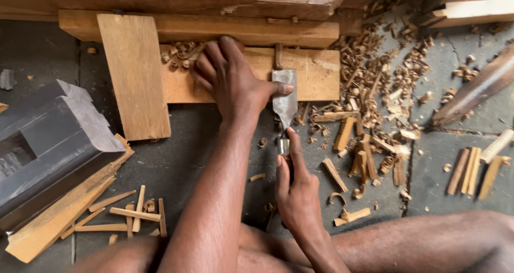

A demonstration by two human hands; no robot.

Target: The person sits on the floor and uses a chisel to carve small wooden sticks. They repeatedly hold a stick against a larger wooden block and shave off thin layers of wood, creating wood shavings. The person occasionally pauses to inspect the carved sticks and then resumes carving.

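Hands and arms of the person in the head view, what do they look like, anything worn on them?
Both arms are bare from the bottom edge of the picture up to the fingers: no sleeves, gloves, watch, bracelets or rings show. The left hand and the right hand have short, unpainted nails. The forearms are lean, and the bare knees show beside them.

Chisel [284,104] on wooden block [316,75]; plank [134,75] left, leaning across block; shavings [375,91] right; offcuts [126,214] near-left.
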